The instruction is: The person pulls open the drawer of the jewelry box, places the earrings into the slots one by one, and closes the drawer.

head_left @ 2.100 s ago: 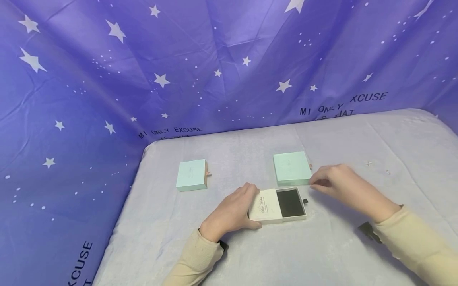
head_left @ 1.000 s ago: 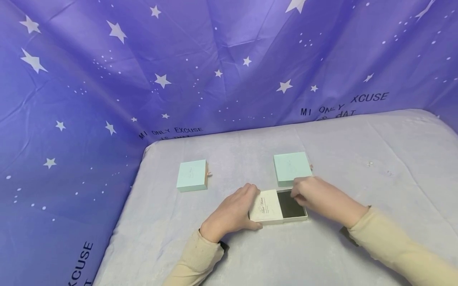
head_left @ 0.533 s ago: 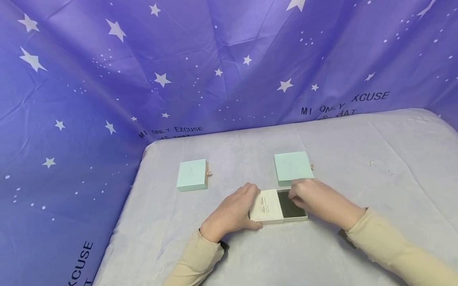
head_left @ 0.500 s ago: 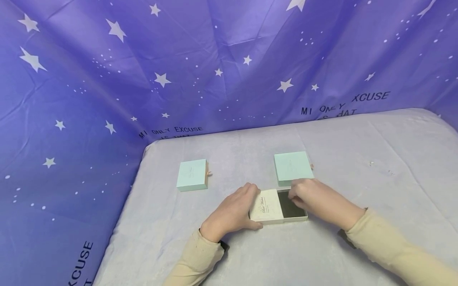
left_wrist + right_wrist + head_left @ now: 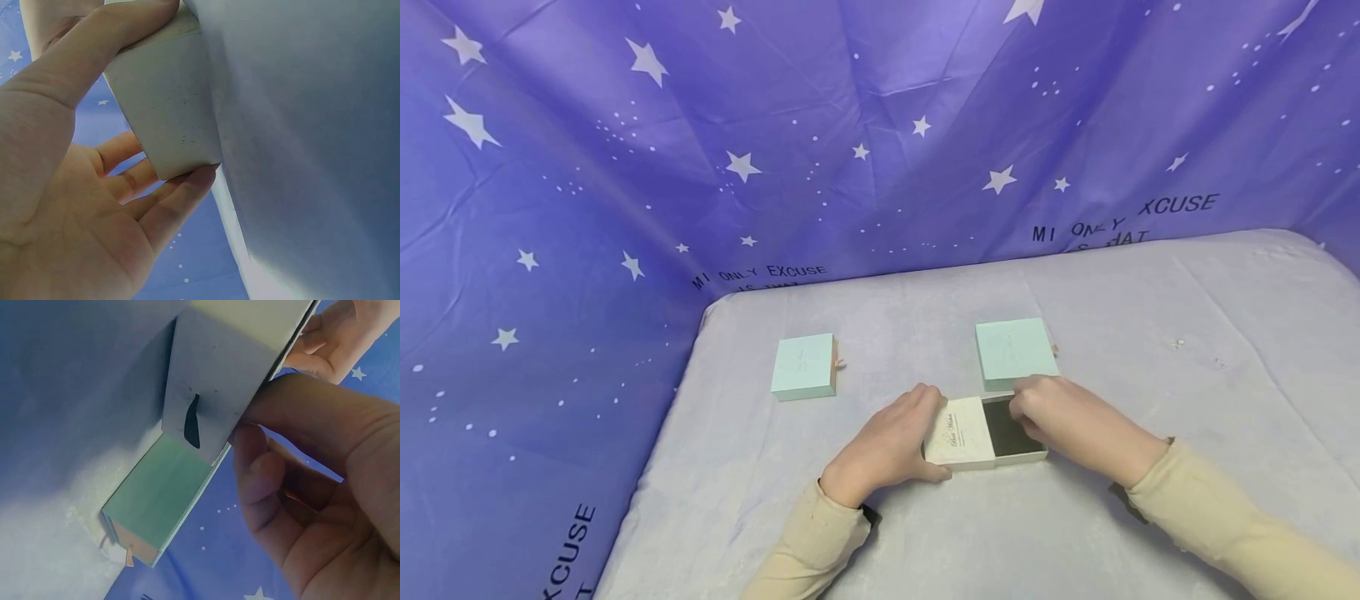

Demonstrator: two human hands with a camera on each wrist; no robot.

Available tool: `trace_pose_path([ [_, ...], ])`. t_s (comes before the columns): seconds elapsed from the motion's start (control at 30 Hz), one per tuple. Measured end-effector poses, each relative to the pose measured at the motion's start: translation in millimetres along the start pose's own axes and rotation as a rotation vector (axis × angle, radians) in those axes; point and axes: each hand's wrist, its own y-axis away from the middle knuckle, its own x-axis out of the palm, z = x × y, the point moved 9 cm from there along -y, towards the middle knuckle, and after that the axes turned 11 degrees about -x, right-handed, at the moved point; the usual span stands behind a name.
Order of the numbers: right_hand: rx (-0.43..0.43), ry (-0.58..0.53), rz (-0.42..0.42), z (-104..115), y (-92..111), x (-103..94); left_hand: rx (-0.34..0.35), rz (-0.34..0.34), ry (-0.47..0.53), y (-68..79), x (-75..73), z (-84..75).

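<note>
A small white drawer box (image 5: 964, 432) with printed lettering lies on the table. Its tray is pulled out to the right, baring a black pad (image 5: 1017, 439); a black pull tab (image 5: 192, 422) shows on the tray's end in the right wrist view. My left hand (image 5: 883, 446) grips the left end of the sleeve, thumb on the near side and fingers on the far side. Over the far right part of the tray, my right hand (image 5: 1071, 418) has thumb and finger drawn together at the pad. Their tips are hidden, so anything between them cannot be seen.
Just behind the white box stands a mint-green box (image 5: 1015, 350), near the right hand. A second mint-green box (image 5: 802, 367) is at the left. Two tiny shiny pieces (image 5: 1178, 342) lie at the right. A purple star-printed curtain (image 5: 880, 125) hangs behind the table.
From right of the tray, my right hand has moved left onto the black pad, then stayed there with only slight finger movement. My left hand and the boxes hold their places.
</note>
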Motion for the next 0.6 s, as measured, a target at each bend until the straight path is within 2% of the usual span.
trace_pose_path([
  [0.6, 0.01, -0.078, -0.023, -5.1, 2.1, 6.2, 0.001, -0.004, 0.0, 0.2, 0.7, 0.9],
])
